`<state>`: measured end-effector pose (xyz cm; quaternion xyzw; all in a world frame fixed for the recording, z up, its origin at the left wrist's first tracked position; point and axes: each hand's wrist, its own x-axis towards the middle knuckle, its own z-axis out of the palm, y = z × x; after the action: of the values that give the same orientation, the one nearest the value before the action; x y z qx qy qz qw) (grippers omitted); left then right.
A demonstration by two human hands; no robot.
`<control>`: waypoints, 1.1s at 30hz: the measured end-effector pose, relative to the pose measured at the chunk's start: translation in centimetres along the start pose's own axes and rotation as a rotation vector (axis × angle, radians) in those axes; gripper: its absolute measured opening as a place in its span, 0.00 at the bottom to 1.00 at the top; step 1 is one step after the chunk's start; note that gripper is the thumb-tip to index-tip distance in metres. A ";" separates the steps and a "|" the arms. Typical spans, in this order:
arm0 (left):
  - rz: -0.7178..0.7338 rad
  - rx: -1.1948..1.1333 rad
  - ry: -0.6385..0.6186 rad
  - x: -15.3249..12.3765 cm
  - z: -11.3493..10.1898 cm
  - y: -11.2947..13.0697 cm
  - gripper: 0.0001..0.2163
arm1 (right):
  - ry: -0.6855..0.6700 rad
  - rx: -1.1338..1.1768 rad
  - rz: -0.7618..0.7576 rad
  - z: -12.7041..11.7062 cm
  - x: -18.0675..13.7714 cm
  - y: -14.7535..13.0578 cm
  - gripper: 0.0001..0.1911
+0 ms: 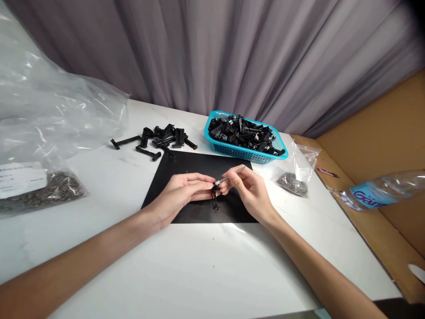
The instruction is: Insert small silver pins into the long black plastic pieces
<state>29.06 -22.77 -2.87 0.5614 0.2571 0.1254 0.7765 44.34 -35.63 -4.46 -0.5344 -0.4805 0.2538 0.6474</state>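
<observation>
Over a black mat [195, 168] on the white table, my left hand [181, 191] pinches a small black plastic part [215, 199] that hangs down from its fingertips. My right hand [247, 188] is closed on metal tweezers [230, 176], and their tip meets the top of the black part. Both hands touch at the fingertips above the mat's middle.
A teal basket [244, 153] full of black plastic parts stands behind the mat. A loose pile of black parts [159, 139] lies at the back left. A big clear bag [49, 133] with small metal pieces fills the left. A small bag [294, 177] and a water bottle [381, 190] lie right.
</observation>
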 end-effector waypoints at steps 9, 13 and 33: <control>0.023 0.047 0.019 0.1 -0.2 -0.3 0.11 | -0.020 0.008 -0.015 0.2 -0.1 0.6 0.14; 0.007 0.069 0.040 0.0 -0.1 -0.2 0.12 | -0.026 -0.002 -0.023 0.2 -0.2 0.7 0.13; 0.000 0.051 -0.034 0.1 -0.6 -0.1 0.15 | -0.042 0.045 0.010 0.1 0.2 1.3 0.18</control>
<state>28.82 -22.30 -3.14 0.5830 0.2471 0.1093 0.7662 44.59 -35.07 -5.60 -0.5165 -0.4855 0.2788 0.6479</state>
